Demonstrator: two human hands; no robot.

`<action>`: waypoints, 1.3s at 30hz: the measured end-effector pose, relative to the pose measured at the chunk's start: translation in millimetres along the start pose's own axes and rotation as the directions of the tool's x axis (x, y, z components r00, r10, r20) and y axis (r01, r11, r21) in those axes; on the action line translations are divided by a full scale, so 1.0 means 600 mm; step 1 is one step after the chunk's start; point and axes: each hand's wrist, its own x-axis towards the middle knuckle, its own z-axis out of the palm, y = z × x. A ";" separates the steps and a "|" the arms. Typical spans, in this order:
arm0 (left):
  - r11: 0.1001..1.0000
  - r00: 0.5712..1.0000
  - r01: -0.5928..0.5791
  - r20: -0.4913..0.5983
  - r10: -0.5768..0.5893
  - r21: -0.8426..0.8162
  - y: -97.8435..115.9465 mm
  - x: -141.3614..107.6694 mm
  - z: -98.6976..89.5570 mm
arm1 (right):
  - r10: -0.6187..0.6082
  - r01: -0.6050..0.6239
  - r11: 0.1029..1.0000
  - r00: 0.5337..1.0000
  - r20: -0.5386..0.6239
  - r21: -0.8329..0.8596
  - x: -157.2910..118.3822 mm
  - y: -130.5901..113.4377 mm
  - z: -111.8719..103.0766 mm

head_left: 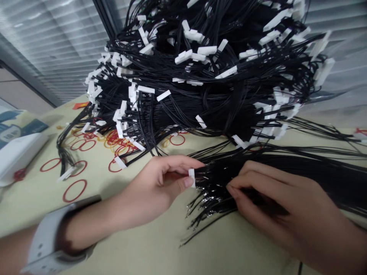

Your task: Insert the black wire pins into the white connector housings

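Observation:
My left hand (pixel 163 183) is closed on a small white connector (pixel 192 178), pinched between thumb and fingers near the middle. Just right of it lies a bundle of loose black wires (pixel 309 164) with bare metal terminals at their left ends. Over these wires my right hand (pixel 275 202) has its thumb and forefinger pressed together; what they hold is too small and dark to make out. A gap separates the two hands, with wire ends lying between them.
Behind the hands rises a large pile of black cables (pixel 183 110) with white connectors. Red and yellow rubber bands (pixel 75 190) are scattered on the pale table (pixel 160 248). A white box (pixel 23 156) stands at the left, and clear plastic (pixel 344 103) hangs at the right.

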 end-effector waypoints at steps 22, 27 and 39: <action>0.993 0.996 -0.069 0.054 0.064 0.097 0.003 -0.010 0.003 | -0.099 0.108 0.988 0.991 0.091 -0.106 -0.003 0.000 0.010; 0.995 0.998 -0.051 0.045 0.047 0.084 0.001 -0.009 0.003 | -0.109 0.118 0.989 0.990 0.094 -0.093 -0.002 -0.002 0.008; 0.997 0.995 -0.050 0.090 0.045 0.055 0.009 -0.018 0.019 | -0.138 0.144 0.986 0.988 0.075 -0.081 0.000 -0.010 0.015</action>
